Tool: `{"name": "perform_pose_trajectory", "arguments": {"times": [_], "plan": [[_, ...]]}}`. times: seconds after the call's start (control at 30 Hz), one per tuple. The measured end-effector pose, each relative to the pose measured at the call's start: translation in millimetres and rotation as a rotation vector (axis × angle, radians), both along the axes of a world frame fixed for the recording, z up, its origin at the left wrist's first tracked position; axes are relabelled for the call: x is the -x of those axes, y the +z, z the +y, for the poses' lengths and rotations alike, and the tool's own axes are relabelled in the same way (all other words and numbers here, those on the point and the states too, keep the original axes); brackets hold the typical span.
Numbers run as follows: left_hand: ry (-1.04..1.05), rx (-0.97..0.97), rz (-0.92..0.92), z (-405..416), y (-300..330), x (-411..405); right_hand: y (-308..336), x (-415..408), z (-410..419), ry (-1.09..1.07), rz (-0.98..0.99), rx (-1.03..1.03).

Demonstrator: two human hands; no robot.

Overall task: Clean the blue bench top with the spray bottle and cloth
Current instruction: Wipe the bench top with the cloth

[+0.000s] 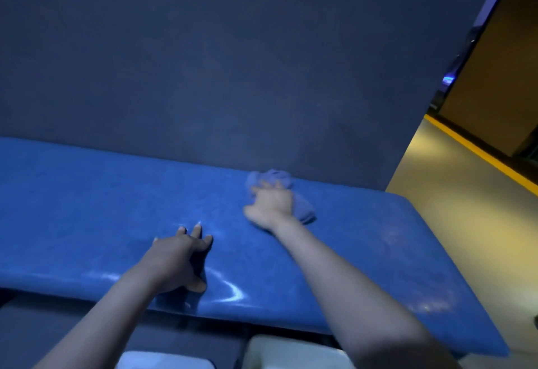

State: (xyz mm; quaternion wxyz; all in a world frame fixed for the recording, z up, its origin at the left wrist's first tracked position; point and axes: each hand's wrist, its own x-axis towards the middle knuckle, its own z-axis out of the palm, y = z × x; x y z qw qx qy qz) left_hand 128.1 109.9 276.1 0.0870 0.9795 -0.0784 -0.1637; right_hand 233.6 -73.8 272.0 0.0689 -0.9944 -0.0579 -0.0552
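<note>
A dark blue, matte, fabric-like wall (pixel 233 63) rises straight behind a long glossy blue table (pixel 87 208) with rounded edges (its sheen catches streaks of light near the front lip). Toward the back of the table, close to the wall, the right hand (pixel 272 204) presses down on a crumpled blue cloth (pixel 302 208), fingers curled into its soft folds. Nearer the table's front edge, the left hand (pixel 177 258) rests on the surface, fingers spread, holding nothing. Beyond the table's rounded end lies a pale floor (pixel 465 208).
</note>
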Motion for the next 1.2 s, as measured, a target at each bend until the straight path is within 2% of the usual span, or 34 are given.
{"name": "perform_pose_trajectory", "arguments": {"times": [0.1,0.17,0.27,0.33,0.37,0.43,0.53,0.67,0.73,0.8,0.87,1.03,1.13,1.2], "plan": [[-0.050,-0.003,-0.047,1.9,0.6,3.1,-0.1,29.3,41.6,0.302,0.007,0.029],[-0.073,0.063,-0.076,9.4,-0.9,7.9,-0.6,32.8,16.5,0.272,-0.003,0.006],[-0.087,0.194,-0.114,36.6,-0.6,20.8,1.0,25.0,-52.2,-0.177,-0.024,-0.011],[-0.083,0.212,-0.170,66.7,1.7,25.0,9.1,20.4,-77.5,-0.490,0.015,-0.089],[-0.078,0.204,-0.201,84.6,4.6,24.4,12.8,14.9,-74.5,-0.579,0.019,-0.140],[-0.065,0.164,-0.246,122.1,11.8,19.7,17.4,-3.4,-37.3,-0.625,-0.001,-0.171],[0.014,0.129,-0.272,176.1,19.9,7.1,14.7,-29.4,73.1,-0.451,0.002,-0.144],[0.114,0.029,-0.173,215.4,22.5,-7.6,2.4,-7.9,243.0,0.047,-0.047,-0.033],[0.074,-0.088,-0.118,216.2,22.1,-12.0,-2.0,9.7,279.7,0.250,-0.040,-0.001],[0.054,-0.110,-0.115,216.9,17.8,-15.0,-1.8,16.0,264.2,0.281,-0.076,-0.013],[0.055,-0.114,-0.151,217.8,18.1,-13.7,-1.0,15.5,213.2,0.147,-0.081,-0.037],[0.020,-0.103,-0.198,224.0,14.5,-8.1,11.8,70.9,65.8,-0.487,0.014,0.016],[0.020,-0.134,-0.209,225.3,17.1,-6.0,10.4,114.4,64.1,-0.674,0.058,0.042],[0.029,-0.128,-0.209,227.5,19.0,-4.8,2.5,127.3,100.4,-0.671,-0.016,0.118]]}}
